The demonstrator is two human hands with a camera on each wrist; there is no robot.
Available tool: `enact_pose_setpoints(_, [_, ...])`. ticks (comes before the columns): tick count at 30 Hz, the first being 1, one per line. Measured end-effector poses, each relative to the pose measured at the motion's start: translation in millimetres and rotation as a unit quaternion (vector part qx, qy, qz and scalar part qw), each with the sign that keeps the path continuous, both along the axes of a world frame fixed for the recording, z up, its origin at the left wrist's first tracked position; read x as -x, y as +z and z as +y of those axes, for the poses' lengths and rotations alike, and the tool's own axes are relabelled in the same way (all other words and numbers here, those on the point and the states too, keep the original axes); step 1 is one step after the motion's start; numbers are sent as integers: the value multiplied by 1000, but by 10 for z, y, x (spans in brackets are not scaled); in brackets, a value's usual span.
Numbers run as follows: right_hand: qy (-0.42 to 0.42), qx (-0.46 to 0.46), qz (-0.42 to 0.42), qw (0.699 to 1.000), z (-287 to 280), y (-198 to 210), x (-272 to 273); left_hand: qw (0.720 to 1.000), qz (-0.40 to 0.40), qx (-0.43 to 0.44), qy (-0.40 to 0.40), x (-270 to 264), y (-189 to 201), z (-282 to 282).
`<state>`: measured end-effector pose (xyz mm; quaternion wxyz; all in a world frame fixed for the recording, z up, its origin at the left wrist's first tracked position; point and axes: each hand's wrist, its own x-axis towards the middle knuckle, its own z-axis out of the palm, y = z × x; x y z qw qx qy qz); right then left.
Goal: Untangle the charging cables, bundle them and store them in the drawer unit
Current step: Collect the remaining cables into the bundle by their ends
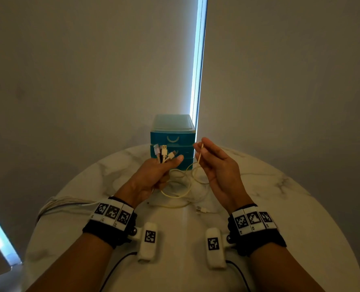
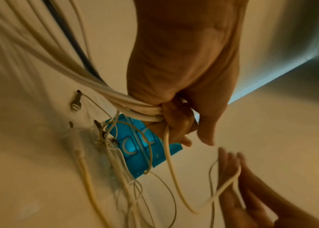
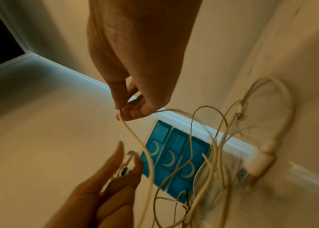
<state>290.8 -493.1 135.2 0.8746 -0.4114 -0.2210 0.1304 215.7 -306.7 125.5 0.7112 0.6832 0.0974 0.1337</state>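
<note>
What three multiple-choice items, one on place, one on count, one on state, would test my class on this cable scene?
1. Where is the drawer unit?
A. At the table's far edge, beyond the hands
B. On the floor
C. At the near edge

2. How many drawer handles show in the right wrist view?
A. One
B. Three
C. Five

3. What is the right hand doing?
A. Lying flat on the table
B. Pinching one cable
C. Pulling a drawer open

Answers: 1 A, it stands past both hands by the wall. 2 B, three crescent handles show. 3 B, fingertips pinch a raised strand while the left hand grips the plug ends.
</note>
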Motion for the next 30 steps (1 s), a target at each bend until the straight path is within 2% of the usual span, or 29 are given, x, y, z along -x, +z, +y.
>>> enact_pose_setpoints(3, [28, 5, -31, 999, 7, 23, 72, 1000, -2, -6, -1, 5, -27, -20])
enact_pose_setpoints(6, [47, 16, -40, 998, 24, 78, 134, 999, -3, -19, -36, 14, -24, -58])
enact_pose_setpoints(14, [105, 29, -84, 991, 68, 158, 268, 989, 76, -103, -70, 15, -37, -183])
enact_pose_setpoints(19, [142, 34, -119, 982, 35, 219, 323, 988, 92, -102, -68, -3, -56, -224])
enact_pose_setpoints(21, [148, 29, -120, 981, -4, 260, 318, 990, 71, -111, -54, 4, -27, -227])
enact_pose_setpoints(24, [115, 45, -91, 988, -91, 304, 234, 994, -16, -108, 9, 43, 48, -200])
enact_pose_setpoints(27, [42, 82, -15, 996, -160, 227, 62, 992, -118, 20, 41, 56, 98, -91])
enact_pose_setpoints(30, [47, 174, 6, 984, -89, 83, 3, 986, -153, 64, 34, 96, 172, -5])
